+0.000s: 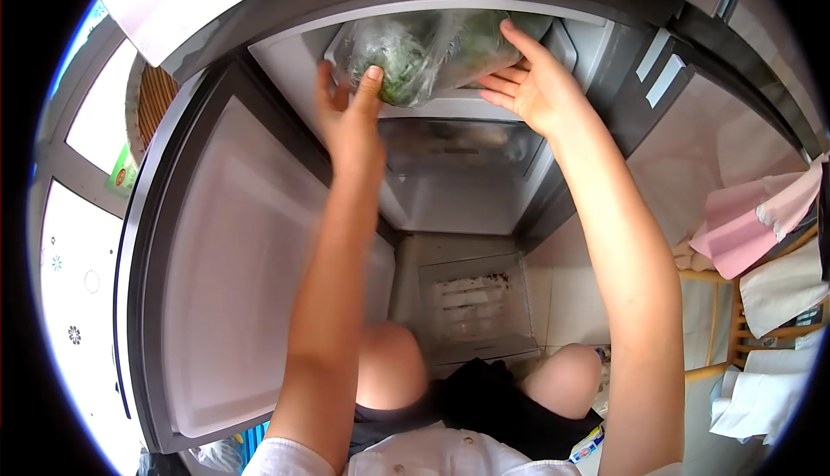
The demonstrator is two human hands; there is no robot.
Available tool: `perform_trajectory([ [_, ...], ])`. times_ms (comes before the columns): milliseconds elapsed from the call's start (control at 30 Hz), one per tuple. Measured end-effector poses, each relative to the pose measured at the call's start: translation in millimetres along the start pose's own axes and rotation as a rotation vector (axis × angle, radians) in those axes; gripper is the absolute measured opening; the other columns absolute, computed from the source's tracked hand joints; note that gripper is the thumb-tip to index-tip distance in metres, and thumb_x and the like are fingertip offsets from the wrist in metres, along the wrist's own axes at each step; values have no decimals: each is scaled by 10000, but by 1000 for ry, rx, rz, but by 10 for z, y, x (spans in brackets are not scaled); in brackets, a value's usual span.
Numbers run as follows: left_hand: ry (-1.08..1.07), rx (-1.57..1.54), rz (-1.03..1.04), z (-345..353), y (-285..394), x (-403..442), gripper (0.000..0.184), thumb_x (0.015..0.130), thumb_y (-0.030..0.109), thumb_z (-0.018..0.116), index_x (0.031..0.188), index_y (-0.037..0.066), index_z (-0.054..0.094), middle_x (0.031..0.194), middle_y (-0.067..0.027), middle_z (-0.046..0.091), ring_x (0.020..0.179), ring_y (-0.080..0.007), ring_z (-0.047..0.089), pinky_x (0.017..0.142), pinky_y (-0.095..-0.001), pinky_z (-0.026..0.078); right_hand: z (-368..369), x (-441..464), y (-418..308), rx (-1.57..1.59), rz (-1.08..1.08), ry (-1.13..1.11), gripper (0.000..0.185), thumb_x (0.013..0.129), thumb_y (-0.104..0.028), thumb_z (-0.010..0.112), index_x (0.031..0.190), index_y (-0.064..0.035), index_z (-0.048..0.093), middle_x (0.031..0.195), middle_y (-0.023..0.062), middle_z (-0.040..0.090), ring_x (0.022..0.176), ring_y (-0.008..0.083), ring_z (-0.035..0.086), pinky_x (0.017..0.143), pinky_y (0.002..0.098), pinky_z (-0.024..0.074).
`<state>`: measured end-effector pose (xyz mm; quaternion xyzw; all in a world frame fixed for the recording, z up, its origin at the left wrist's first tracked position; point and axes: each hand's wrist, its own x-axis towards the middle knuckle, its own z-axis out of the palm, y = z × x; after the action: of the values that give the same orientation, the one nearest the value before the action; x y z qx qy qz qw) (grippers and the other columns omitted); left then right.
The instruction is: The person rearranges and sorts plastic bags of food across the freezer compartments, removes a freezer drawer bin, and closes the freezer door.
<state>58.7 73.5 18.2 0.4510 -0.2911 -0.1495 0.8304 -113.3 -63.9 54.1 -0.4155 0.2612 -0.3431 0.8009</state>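
Observation:
A clear plastic bag of green leafy vegetables (402, 57) sits in the upper part of the open fridge compartment. My left hand (350, 117) is at the bag's left side, its thumb over the front of the plastic and its fingers apart. On the right, my right hand (540, 87) has its fingers spread, with the thumb raised beside the plastic and the lower fingertips close to its bottom edge. Whether those fingertips touch the bag is unclear. A second greenish portion in plastic (484, 39) lies at the bag's right; I cannot tell if it is separate.
A fridge door (251, 260) stands open at the left. Below the bag is a clear-fronted drawer (458, 147). A transparent bin (475, 303) with dark residue lies on the floor between my knees. Pink cloth (752, 225) and a wooden rack (739, 320) are at right.

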Motion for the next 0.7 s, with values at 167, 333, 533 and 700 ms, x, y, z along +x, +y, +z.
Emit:
perform_trajectory([
  [167, 54, -81, -102, 307, -155, -473, 808, 956, 362, 615, 1554, 106, 134, 1502, -131, 328, 1260, -239, 454, 1029, -401, 421, 49, 178, 36, -111, -37, 78, 618, 803, -340, 771, 1268, -23, 514, 1198, 229, 550, 1120, 314, 559, 1027, 467, 433],
  [333, -36, 89, 7, 292, -195, -497, 931, 881, 180, 719, 1553, 102, 79, 1506, -161, 288, 1278, -257, 438, 1043, -402, 425, 200, 90, 43, 116, -56, 177, 511, 807, -288, 771, 1177, -14, 549, 1073, 167, 583, 1052, 273, 570, 971, 433, 469],
  [533, -159, 179, 163, 254, -29, -357, 965, 776, 57, 806, 1508, 62, 177, 1394, -155, 389, 1212, -246, 495, 940, -335, 491, 193, 152, 122, 228, -17, 210, 393, 817, -252, 755, 1146, -106, 597, 1055, 69, 625, 961, 209, 589, 873, 392, 472],
  [700, -252, 206, 223, 76, -44, -149, 955, 736, -26, 800, 1493, 37, 221, 1359, -169, 435, 1213, -248, 504, 971, -345, 499, 301, 76, 171, 345, -44, 223, 353, 833, -219, 746, 1134, -111, 597, 1030, 49, 637, 919, 206, 605, 866, 396, 480],
])
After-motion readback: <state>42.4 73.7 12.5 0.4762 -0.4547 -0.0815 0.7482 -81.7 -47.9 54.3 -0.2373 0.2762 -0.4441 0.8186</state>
